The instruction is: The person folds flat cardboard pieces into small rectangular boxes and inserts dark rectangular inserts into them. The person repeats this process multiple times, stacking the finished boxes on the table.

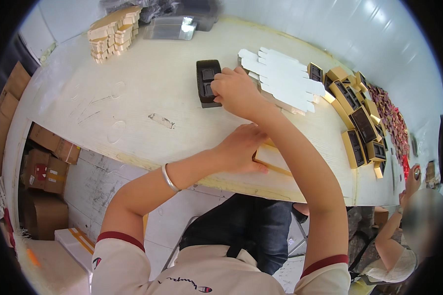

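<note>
A black plastic insert tray (200,82) with moulded compartments lies on the table, looking like the top of a small stack. My right hand (236,93) reaches across my left arm, its fingers closed in a pinch at the tray's right side. Closer to the table's front edge, my left hand (241,147) is wrapped round the left end of a small gold box (274,158). My right forearm covers part of that box. Beyond the right hand lies a stack of flat white and gold carton blanks (280,73).
Gold boxes with black inserts (364,125) are piled at the right, with many small red-wrapped pieces (394,115) behind them. Folded cartons (114,34) and clear plastic sheets (170,28) sit at the far left. Another person's arm (391,241) is at the right; cardboard boxes (47,169) stand below left.
</note>
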{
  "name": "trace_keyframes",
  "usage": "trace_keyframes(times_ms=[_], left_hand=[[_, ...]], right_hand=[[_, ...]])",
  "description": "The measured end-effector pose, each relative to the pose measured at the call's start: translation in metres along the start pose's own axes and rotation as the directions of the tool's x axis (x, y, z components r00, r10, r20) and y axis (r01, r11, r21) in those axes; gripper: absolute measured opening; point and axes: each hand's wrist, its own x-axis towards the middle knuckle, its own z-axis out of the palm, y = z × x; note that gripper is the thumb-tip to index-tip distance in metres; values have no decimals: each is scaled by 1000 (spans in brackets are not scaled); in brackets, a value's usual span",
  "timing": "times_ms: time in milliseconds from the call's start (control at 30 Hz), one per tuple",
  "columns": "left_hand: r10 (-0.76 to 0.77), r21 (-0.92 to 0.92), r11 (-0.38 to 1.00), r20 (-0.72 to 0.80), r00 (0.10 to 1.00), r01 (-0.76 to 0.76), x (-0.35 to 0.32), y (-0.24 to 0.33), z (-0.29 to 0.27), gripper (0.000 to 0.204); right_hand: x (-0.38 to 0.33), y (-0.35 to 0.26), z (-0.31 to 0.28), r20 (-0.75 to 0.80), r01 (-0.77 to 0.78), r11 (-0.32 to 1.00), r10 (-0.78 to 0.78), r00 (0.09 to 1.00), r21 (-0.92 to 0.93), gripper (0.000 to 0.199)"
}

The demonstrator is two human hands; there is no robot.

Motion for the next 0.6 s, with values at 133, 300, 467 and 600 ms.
trace_keyframes(times_ms=[133,300,467,600], left_hand=[[15,24,1000,-16,1000,-14,0,-2,1,82],[-60,20,998,35,998,59,1,3,-1,77],[-20,29,999,-1,1000,20,-1,2,-4,79],[-29,27,999,-29,999,30,0,-2,-2,81]], right_hand=[[0,3,-15,95,-73,955,47,994,286,11],[-2,11,4,-131,-101,839,200,971,535,4],[3,-2,-17,-502,-16,992,-47,864,-121,14],[-7,-13,-48,-538,-223,960,280,795,170,10]])
